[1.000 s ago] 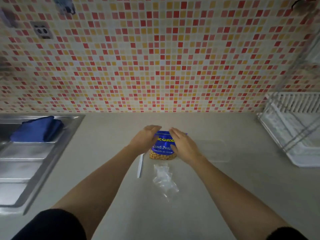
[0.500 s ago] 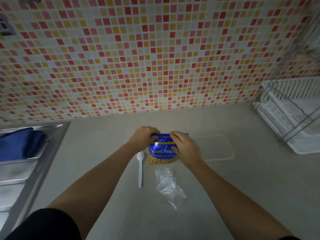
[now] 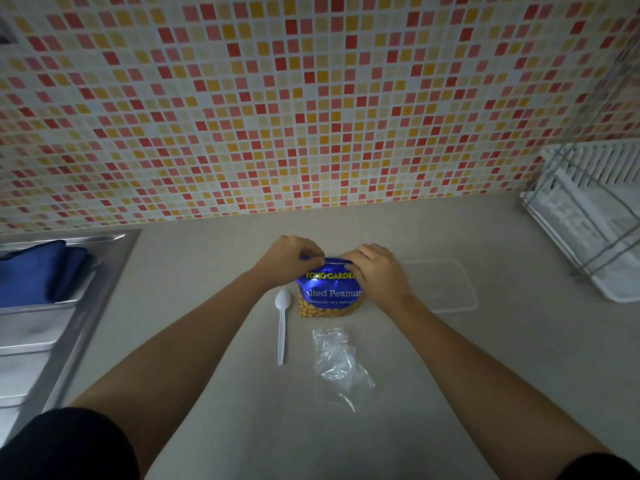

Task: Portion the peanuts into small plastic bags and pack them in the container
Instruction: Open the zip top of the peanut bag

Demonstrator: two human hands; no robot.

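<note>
A blue packet of salted peanuts (image 3: 329,292) stands upright on the beige counter, its clear lower part showing the nuts. My left hand (image 3: 289,259) pinches the packet's top left corner. My right hand (image 3: 375,271) grips the top right edge, fingers curled over it. A white plastic spoon (image 3: 282,327) lies just left of the packet. Small clear plastic bags (image 3: 337,362) lie crumpled in front of it. A clear, shallow plastic container (image 3: 446,285) sits on the counter right of my right hand.
A steel sink (image 3: 52,327) with a blue cloth (image 3: 38,271) on its drainboard fills the left side. A white dish rack (image 3: 595,216) stands at the far right. A mosaic tile wall rises behind the counter.
Both hands stay on the packet's top and have curled tighter on its corners. The camera has tilted, so the spoon now shows fully.
</note>
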